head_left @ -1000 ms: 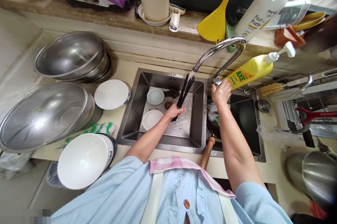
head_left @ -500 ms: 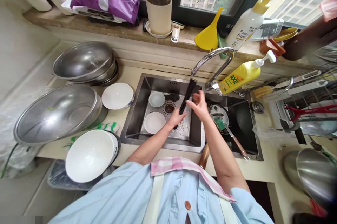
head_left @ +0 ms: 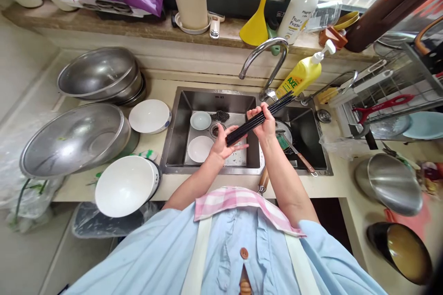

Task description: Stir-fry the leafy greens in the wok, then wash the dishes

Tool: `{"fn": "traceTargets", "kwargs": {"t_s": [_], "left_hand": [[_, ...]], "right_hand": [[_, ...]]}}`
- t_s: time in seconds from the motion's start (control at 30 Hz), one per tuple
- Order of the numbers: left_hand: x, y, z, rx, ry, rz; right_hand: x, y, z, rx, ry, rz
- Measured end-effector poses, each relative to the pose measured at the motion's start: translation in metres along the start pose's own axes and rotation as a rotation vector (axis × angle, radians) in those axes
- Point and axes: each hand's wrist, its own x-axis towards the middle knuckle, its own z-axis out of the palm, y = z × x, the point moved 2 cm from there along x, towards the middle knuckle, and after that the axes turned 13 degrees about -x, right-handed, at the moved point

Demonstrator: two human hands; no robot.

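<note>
Stainless-steel double sink (head_left: pixel 207 101), with two white bowls (head_left: pixel 200 149) in its left basin. Black chopsticks (head_left: pixel 259 119) lie across the basin divider, clenched in the right hand (head_left: pixel 265 124), their lower ends resting on the open, ungripping left hand (head_left: pixel 221 145).

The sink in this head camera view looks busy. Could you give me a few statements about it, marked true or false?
1. The left hand and right hand both touch a bundle of long black chopsticks. True.
2. The yellow AXE bottle stands inside the sink. False: it is behind the sink, beside the curved chrome faucet.
3. Two small white bowls sit in the left stainless steel basin. True.
4. A metal utensil with a wooden handle lies in the left basin. False: it lies in the right basin.
</note>
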Motion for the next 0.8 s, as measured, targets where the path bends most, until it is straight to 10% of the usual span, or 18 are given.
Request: {"fn": "traceTargets", "kwargs": {"t_s": [0.13, 0.43, 0.8], "left_hand": [[0.0, -0.006, 0.017, -0.332, 0.267, 0.264], [-0.01, 0.004, 0.012, -0.109, 0.122, 0.248], [-0.036, 0.049, 0.044, 0.261, -0.384, 0.264]], "right_hand": [[-0.017, 0.014, 0.019, -0.151, -0.098, -0.005], [-0.044, 0.024, 0.044, -0.372, -0.222, -0.165], [-0.078, 0.018, 0.007, -0.69, -0.699, 0.599]]}}
